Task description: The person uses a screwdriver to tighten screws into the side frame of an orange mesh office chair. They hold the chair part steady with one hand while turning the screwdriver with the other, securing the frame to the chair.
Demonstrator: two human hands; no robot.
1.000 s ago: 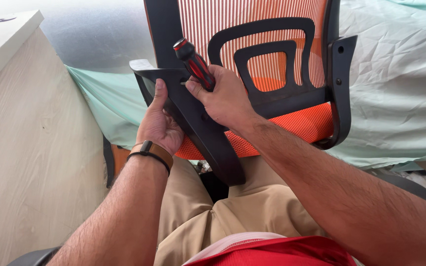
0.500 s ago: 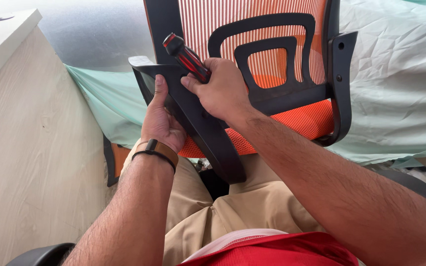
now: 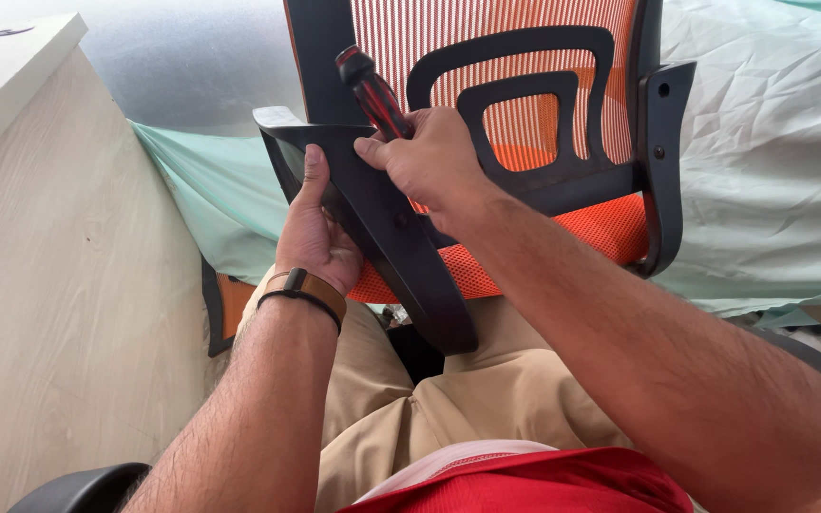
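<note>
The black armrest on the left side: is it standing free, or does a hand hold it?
Held. The left hand grips the black armrest against the orange mesh chair, thumb along its edge; the right hand holds a red-black screwdriver.

Pale wood-grain panel (image 3: 59, 285) filling the left side, white flat ledge (image 3: 7, 71) above it, crumpled mint-green plastic sheet (image 3: 762, 161) spread to the panel's right, grey glossy floor (image 3: 192, 57) beyond, soft even daylight

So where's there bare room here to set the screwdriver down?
Bare patches: the pale wooden panel left of the left hand, and the white ledge above it, bare apart from a small item at its far end. The green sheet right of the chair is open but rumpled. Crowded: the lap, under both hands, the right hand gripping the screwdriver.
</note>
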